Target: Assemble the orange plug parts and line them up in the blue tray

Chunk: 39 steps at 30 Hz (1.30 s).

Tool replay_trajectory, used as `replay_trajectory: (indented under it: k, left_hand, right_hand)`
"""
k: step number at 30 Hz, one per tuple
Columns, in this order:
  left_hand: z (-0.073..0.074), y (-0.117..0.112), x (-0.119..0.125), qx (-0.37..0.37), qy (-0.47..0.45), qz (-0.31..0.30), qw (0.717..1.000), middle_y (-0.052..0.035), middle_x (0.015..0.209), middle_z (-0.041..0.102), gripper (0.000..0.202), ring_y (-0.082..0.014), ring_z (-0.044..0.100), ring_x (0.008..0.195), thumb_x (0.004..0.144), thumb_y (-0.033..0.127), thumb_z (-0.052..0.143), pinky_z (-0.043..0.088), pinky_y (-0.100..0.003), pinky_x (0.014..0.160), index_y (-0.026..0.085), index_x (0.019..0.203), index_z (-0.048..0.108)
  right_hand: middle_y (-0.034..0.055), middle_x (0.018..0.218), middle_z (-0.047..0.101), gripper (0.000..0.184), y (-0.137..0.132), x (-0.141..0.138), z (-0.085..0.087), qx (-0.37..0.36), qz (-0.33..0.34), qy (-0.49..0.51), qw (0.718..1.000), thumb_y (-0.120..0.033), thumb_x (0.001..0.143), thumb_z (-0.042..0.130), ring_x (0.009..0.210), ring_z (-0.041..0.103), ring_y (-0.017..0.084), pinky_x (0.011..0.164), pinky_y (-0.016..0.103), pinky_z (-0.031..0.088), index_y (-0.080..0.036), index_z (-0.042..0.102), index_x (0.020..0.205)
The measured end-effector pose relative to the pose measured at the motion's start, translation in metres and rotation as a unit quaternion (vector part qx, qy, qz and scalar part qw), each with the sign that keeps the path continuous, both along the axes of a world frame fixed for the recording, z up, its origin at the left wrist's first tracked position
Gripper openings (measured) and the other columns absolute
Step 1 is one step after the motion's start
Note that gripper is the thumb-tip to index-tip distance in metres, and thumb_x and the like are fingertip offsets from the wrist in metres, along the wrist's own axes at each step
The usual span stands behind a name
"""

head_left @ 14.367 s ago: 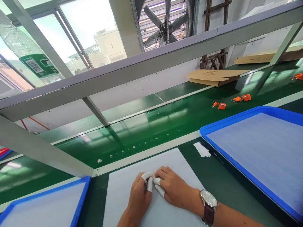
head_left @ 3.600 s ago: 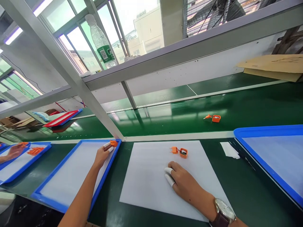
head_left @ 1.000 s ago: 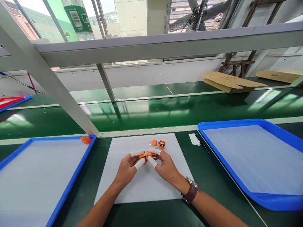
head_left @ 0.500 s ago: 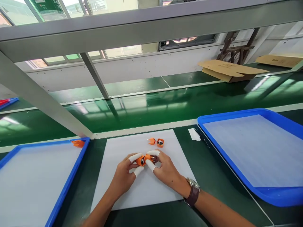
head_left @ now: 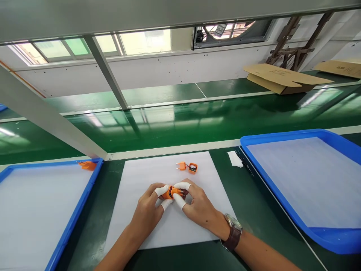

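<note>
My left hand (head_left: 146, 207) pinches an orange plug housing (head_left: 166, 193) between white-covered thumb and finger. In my right hand (head_left: 199, 203), also with white finger covers, is the orange plug's pin end (head_left: 177, 191), its metal pins pointing right. The two parts meet above the white sheet (head_left: 158, 233), with a narrow dark gap between them. Just beyond the hands lies another orange two-pin plug end (head_left: 182, 166), wired to an open orange housing (head_left: 193, 168) with dark parts inside. My fingers hide some of the held plug.
To the left is a blue-rimmed tray (head_left: 76, 218) with an orange plug (head_left: 88, 165) in its far corner. Another blue tray (head_left: 284, 203) is on the right, near a white paper scrap (head_left: 235, 159). A grey metal frame (head_left: 56, 120) crosses over the bench; cardboard (head_left: 282, 75) lies behind.
The two held orange parts have closed together, and the dark opening between them looks smaller. Both hands stay nearly in place. My view has shifted slightly.
</note>
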<state>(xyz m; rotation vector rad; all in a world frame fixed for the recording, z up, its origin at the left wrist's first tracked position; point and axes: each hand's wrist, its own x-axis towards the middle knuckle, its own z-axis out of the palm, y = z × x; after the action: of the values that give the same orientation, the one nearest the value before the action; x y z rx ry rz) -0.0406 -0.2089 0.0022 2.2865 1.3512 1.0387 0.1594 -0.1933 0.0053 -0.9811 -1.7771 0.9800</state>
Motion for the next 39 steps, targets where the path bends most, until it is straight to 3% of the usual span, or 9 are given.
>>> replay_trajectory:
  k: [4, 16, 20, 25, 30, 32, 35, 39]
  left_hand:
    - [-0.001, -0.001, 0.001, 0.009, 0.009, -0.001, 1.0, -0.0063, 0.114, 0.064, 0.037, -0.019, 0.068, 0.099, 0.089, 0.013, 0.063, 0.061, -0.032, 0.081, 0.026, 0.123, 0.055]
    - [-0.004, -0.001, 0.009, 0.024, 0.012, 0.017, 0.999, -0.007, 0.111, 0.065, 0.035, -0.0197, 0.069, 0.097, 0.09, 0.008, 0.059, 0.062, -0.032, 0.076, 0.026, 0.12, 0.057]
    - [-0.001, -0.001, 0.011, 0.018, 0.016, 0.016, 1.0, -0.0068, 0.112, 0.065, 0.039, -0.0208, 0.069, 0.099, 0.09, 0.011, 0.06, 0.062, -0.034, 0.078, 0.028, 0.125, 0.055]
    - [0.008, -0.002, 0.009, -0.035, 0.01, 0.01, 0.999, -0.0074, 0.116, 0.064, 0.049, -0.02, 0.068, 0.095, 0.088, 0.012, 0.059, 0.062, -0.035, 0.079, 0.029, 0.134, 0.053]
    - [0.013, -0.001, 0.006, -0.157, -0.086, 0.031, 0.983, -0.0053, 0.123, 0.066, 0.048, -0.0186, 0.07, 0.094, 0.088, 0.017, 0.06, 0.062, -0.034, 0.083, 0.03, 0.135, 0.055]
    - [0.012, -0.001, 0.006, -0.176, -0.11, 0.03, 0.978, -0.0049, 0.124, 0.066, 0.047, -0.0185, 0.07, 0.095, 0.088, 0.018, 0.061, 0.062, -0.034, 0.085, 0.03, 0.134, 0.055]
    - [0.008, -0.001, 0.008, -0.122, -0.083, 0.018, 0.989, -0.0057, 0.127, 0.063, 0.048, -0.0176, 0.069, 0.094, 0.088, 0.015, 0.06, 0.061, -0.034, 0.084, 0.03, 0.134, 0.055]
    - [0.002, -0.002, 0.012, -0.025, -0.023, 0.017, 0.999, -0.0065, 0.122, 0.063, 0.049, -0.0174, 0.068, 0.093, 0.089, 0.012, 0.061, 0.062, -0.035, 0.082, 0.03, 0.133, 0.052]
  right_hand:
    - [0.0037, 0.097, 0.063, 0.023, 0.001, -0.002, -0.003, -0.011, 0.016, 0.002, 1.0, -0.015, 0.092, 0.057, 0.078, 0.061, 0.018, 0.068, 0.033, 0.053, -0.026, 0.06, 0.112]
    - [0.0034, 0.099, 0.064, 0.019, 0.008, 0.002, 0.001, -0.092, 0.06, 0.0, 0.994, -0.017, 0.093, 0.056, 0.08, 0.061, 0.017, 0.069, 0.032, 0.053, -0.025, 0.063, 0.109]
    - [0.0026, 0.095, 0.064, 0.018, 0.009, 0.002, -0.001, -0.101, 0.041, 0.016, 0.994, -0.018, 0.091, 0.059, 0.077, 0.06, 0.017, 0.068, 0.032, 0.054, -0.024, 0.062, 0.107]
    - [0.0032, 0.097, 0.064, 0.02, 0.008, 0.004, 0.006, -0.077, 0.045, 0.012, 0.996, -0.023, 0.094, 0.056, 0.077, 0.059, 0.017, 0.068, 0.032, 0.053, -0.025, 0.062, 0.113]
    - [0.004, 0.094, 0.064, 0.027, 0.012, 0.013, 0.014, -0.047, 0.034, 0.031, 0.998, -0.03, 0.104, 0.041, 0.083, 0.06, 0.018, 0.076, 0.036, 0.054, -0.025, 0.061, 0.122]
    - [0.004, 0.092, 0.062, 0.025, 0.012, 0.013, 0.013, -0.025, 0.023, 0.034, 0.999, -0.03, 0.103, 0.044, 0.08, 0.059, 0.018, 0.075, 0.036, 0.053, -0.025, 0.061, 0.121]
    - [0.0038, 0.094, 0.06, 0.023, 0.009, 0.011, 0.011, -0.002, 0.023, 0.022, 0.999, -0.026, 0.097, 0.056, 0.075, 0.057, 0.017, 0.068, 0.034, 0.054, -0.025, 0.059, 0.119]
    - [0.0049, 0.097, 0.06, 0.022, 0.004, 0.01, 0.01, 0.001, 0.037, -0.014, 0.999, -0.021, 0.095, 0.054, 0.073, 0.059, 0.017, 0.064, 0.033, 0.055, -0.025, 0.058, 0.116]
